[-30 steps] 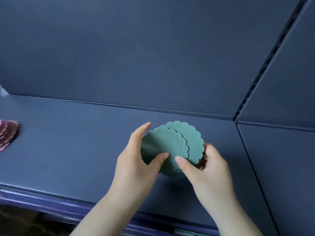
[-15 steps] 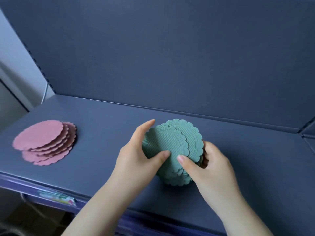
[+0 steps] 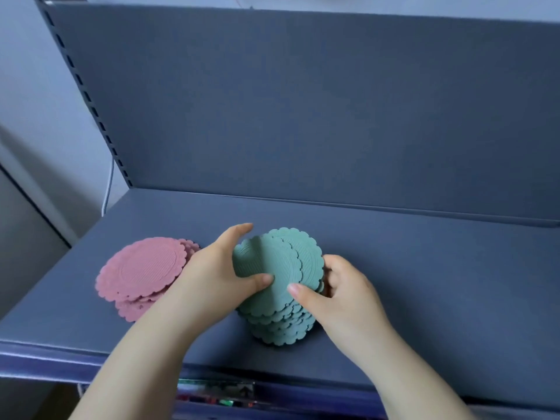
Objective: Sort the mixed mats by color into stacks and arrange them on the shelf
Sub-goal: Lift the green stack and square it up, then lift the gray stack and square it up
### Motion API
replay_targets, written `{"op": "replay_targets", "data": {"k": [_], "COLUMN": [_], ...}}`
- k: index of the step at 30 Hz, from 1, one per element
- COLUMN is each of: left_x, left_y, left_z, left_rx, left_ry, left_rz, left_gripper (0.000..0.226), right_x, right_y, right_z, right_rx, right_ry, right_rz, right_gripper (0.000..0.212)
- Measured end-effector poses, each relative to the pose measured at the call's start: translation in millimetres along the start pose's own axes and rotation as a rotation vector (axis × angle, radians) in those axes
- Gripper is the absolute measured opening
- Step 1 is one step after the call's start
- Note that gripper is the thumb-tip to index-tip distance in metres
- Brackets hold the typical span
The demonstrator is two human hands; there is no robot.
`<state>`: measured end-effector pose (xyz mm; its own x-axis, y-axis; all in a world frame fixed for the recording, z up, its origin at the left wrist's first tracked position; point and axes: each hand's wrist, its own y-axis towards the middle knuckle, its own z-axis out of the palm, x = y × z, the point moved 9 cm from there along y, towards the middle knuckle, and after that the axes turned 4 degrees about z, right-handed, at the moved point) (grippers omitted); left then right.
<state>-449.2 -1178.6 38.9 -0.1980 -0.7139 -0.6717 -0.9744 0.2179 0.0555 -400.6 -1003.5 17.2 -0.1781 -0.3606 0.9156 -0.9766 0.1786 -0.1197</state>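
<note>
A stack of green scalloped round mats (image 3: 280,268) is near the middle of the dark blue shelf (image 3: 424,283), with its lower mats fanned out toward the front. My left hand (image 3: 212,274) grips the stack's left side, thumb pressed on the top mat. My right hand (image 3: 342,295) holds the right side, thumb on top, fingers tucked behind the edge. A stack of pink scalloped mats (image 3: 142,271) lies flat on the shelf to the left, partly hidden by my left wrist.
The shelf has an upright dark back panel (image 3: 303,101) and a slotted upright post (image 3: 88,98) at the left. A purple front lip (image 3: 45,359) runs along the shelf edge, with a label strip (image 3: 215,389) below it. Bare shelf extends to the right.
The view has swung left and pulled back, bringing the pink stack beside my left hand. Both hands keep hold of the green stack, which now fans out lower onto the shelf.
</note>
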Motion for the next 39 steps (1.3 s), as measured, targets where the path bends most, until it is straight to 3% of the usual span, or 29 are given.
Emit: {"op": "replay_targets", "data": {"k": [18, 20, 24, 33, 36, 39], "left_x": [13.0, 10.8, 3.7, -15.5, -39.1, -76.8], "left_y": [20.4, 20.7, 16.0, -13.0, -33.6, -58.8], "left_z": [1.2, -1.9, -4.2, 2.6, 18.5, 44.0], "left_rx": [0.167, 0.108, -0.009, -0.228, -0.211, -0.224], "left_ry": [0.309, 0.378, 0.428, 0.476, 0.468, 0.473], "left_rz": [0.037, 0.074, 0.198, 0.401, 0.412, 0.467], "left_gripper": [0.074, 0.074, 0.061, 0.020, 0.035, 0.036], "right_x": [-0.5, -0.2, 2.0, 27.4, 30.3, 22.6], "right_y": [11.4, 12.9, 21.7, 2.3, -19.7, -45.8], "right_z": [36.7, 35.3, 24.2, 19.5, 2.5, -30.5], "right_rx": [0.012, 0.003, -0.049, -0.059, -0.052, -0.056], "right_ry": [-0.260, -0.345, -0.484, -0.663, -0.686, -0.710], "right_rz": [0.104, 0.099, 0.042, -0.262, -0.340, -0.373], "right_gripper": [0.032, 0.043, 0.095, 0.059, 0.053, 0.050]}}
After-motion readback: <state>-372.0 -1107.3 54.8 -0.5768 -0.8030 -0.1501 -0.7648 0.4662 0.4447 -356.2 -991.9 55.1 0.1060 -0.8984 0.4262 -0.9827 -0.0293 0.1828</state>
